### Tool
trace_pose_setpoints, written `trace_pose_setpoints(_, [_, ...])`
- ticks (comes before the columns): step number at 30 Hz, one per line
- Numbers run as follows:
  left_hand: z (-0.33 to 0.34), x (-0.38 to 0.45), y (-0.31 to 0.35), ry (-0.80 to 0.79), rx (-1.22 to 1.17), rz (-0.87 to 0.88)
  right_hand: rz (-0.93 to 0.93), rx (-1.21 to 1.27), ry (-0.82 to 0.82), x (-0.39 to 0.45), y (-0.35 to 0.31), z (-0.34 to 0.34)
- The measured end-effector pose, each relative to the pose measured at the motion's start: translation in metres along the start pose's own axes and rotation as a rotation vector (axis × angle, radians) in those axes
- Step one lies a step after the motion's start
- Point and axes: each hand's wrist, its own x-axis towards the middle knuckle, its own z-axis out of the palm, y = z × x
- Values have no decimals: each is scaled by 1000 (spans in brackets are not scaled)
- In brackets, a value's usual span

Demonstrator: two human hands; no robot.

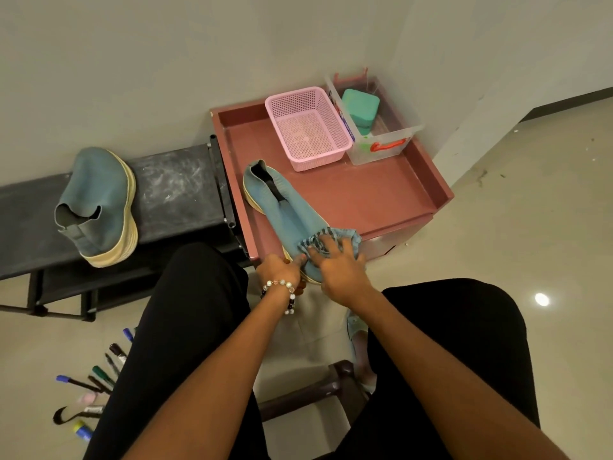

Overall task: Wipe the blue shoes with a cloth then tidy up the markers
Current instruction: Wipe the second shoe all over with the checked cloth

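You are seated, looking down past your knees at a corner where a low dark bench [172,190] meets a reddish tray-topped stand [381,194].

One blue shoe [285,210] lies on the stand, heel towards the wall and toe towards you, its toe end reaching over the near edge. Your right hand [338,265] rests on that toe with fingers spread, pressing a striped grey-blue cloth [328,239] against the upper. Your left hand [280,268], a beaded bracelet on its wrist, grips the sole edge at the toe to steady the shoe.

The second blue shoe [99,207] sits on the bench to your left, well apart from the first, tipped on its side with nothing touching it. Whether it has been wiped cannot be told from here.

The wiping step looks to be under way — at least this shoe is not finished.

The markers [96,380] lie scattered on the floor beside your left leg, several partly hidden behind it, so tidying them seems not yet begun. A pink basket [310,127] stands on the stand near the wall with nothing visible inside, just beside a clear plastic box [391,137] holding a green item — either could plausibly take the markers.
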Motion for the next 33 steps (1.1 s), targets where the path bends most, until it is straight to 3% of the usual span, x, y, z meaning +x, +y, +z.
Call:
trace_pose_setpoints(5, [-2, -3, 4, -4, -22, -8, -105, -93, -81, 4, 10, -5])
trace_pose_setpoints(9, [-3, -3, 4, -34, -66, -37, -175, 333, -158, -1, 42, -27])
trace_pose_setpoints(12, [0, -5, 0, -74, -72, -47, 10, 576, -30, -7, 60, -39])
trace_pose_setpoints(16, [9, -14, -2, -56, 22, 44, 187, 678, 227, -10, 71, -40])
trace_pose_setpoints(21, [11, -20, -3, -22, 234, 173, 233, 664, 306, -12, 74, -41])
trace_pose_setpoints(28, [-16, -13, -17, 36, 596, 109, 218, 606, 276, -11, 67, -41])
trace_pose_setpoints(33, [-40, -16, -22, -69, 872, 255, 221, 591, 304, -11, 64, -45])
